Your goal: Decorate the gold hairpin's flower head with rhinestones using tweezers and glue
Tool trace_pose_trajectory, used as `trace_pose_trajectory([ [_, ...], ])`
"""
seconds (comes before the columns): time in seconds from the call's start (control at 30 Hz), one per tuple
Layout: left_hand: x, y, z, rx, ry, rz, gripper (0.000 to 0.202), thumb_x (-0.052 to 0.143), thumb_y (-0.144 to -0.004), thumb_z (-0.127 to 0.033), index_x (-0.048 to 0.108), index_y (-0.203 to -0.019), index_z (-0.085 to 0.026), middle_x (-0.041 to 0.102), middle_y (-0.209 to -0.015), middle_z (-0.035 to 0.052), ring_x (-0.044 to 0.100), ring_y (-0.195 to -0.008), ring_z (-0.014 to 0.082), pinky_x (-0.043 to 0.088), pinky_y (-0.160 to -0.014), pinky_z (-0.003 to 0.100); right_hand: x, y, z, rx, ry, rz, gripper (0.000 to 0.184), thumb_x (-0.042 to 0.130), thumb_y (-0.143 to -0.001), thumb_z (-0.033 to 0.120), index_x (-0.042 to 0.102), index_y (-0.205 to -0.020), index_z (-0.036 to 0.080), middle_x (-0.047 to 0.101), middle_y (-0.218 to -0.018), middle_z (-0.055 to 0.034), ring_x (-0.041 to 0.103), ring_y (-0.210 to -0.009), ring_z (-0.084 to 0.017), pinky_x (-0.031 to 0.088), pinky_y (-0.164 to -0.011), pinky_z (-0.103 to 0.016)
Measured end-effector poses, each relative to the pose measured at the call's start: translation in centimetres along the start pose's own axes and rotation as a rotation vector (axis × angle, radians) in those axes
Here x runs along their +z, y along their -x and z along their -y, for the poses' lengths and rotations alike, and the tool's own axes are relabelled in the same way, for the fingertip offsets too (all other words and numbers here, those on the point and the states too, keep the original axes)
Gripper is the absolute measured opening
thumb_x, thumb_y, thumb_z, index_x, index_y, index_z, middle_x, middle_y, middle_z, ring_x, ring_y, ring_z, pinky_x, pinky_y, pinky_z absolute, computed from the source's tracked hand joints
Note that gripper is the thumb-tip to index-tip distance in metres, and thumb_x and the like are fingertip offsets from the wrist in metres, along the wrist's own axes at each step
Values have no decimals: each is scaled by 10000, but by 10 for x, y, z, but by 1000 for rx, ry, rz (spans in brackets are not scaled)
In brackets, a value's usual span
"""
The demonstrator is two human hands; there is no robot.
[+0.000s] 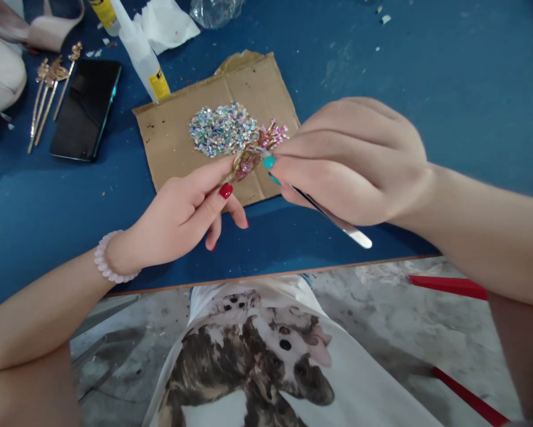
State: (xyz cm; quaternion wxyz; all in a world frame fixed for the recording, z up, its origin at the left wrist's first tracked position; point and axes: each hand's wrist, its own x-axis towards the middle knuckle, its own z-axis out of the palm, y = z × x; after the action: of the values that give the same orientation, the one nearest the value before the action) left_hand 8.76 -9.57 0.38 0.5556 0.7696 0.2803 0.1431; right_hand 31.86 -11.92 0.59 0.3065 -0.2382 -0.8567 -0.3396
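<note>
Between the thumb and fingers of my left hand (177, 216) is a gold hair ornament (245, 165) with pink stones, held over the cardboard's near side. My right hand (351, 160) pinches metal tweezers (338, 221); their rear end sticks out below the palm, and their tips are at the ornament, too small to make out. Just beyond both hands, a pile of small shiny blue and silvery chips (222, 127) lies on a cardboard sheet (173, 133). A pink cluster of stones (273, 135) shows beside the pile; whether it joins the ornament is unclear.
A glue bottle (142, 56) stands at the cardboard's far left corner. Left of it lie a black phone (88, 110) and several gold hairpins (48, 89). Crumpled tissue (168, 26) and clear plastic (215, 10) are at the back. The blue table's front edge (266, 271) runs before me.
</note>
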Motion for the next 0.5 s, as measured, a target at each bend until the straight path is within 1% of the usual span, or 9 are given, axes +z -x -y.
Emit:
trace_pose_trajectory([
  [0.07,0,0,-1,-9,-6,-5,434,362,-1040,-260,437,-1456,-165,738,-803,14,543,-393,30,468,-448,130,0,2,-1,-4,-13,6,439,366,-1015,212,677,-718,124,683,-738,54,632,-674,-59,526,-648,-162],
  [0.17,0,0,-1,-8,4,-5,437,369,-1041,-281,442,-1453,-155,734,-803,18,540,-390,32,474,-449,133,0,5,-2,-20,-43,8,419,382,-1024,220,681,-740,142,682,-748,50,638,-697,-59,539,-661,-155],
  [0.23,-1,0,-1,-14,5,-3,438,371,-1042,-286,442,-1455,-157,734,-803,17,539,-391,34,476,-450,135,0,5,-2,-20,-65,2,401,391,-1027,220,660,-739,144,666,-721,45,631,-683,-64,537,-630,-161],
  [0.37,-1,0,-1,-22,-8,-2,442,373,-1045,-290,430,-1468,-174,738,-812,12,540,-399,32,478,-466,134,-1,3,-2,36,-80,37,397,366,-1031,198,606,-720,146,612,-660,65,618,-661,-52,517,-597,-149],
  [0.43,-1,0,0,-20,-9,-1,448,371,-1046,-305,432,-1469,-171,735,-812,14,534,-397,30,481,-473,136,-1,2,-2,11,-62,36,366,390,-1019,170,590,-713,148,596,-640,69,611,-644,-51,501,-567,-147],
  [0.5,-1,0,0,-2,-8,0,458,369,-1045,-322,429,-1473,-168,733,-809,14,516,-385,29,468,-460,141,-2,0,-3,-52,-22,10,323,433,-999,139,585,-715,150,583,-617,61,600,-614,-62,471,-508,-163],
])
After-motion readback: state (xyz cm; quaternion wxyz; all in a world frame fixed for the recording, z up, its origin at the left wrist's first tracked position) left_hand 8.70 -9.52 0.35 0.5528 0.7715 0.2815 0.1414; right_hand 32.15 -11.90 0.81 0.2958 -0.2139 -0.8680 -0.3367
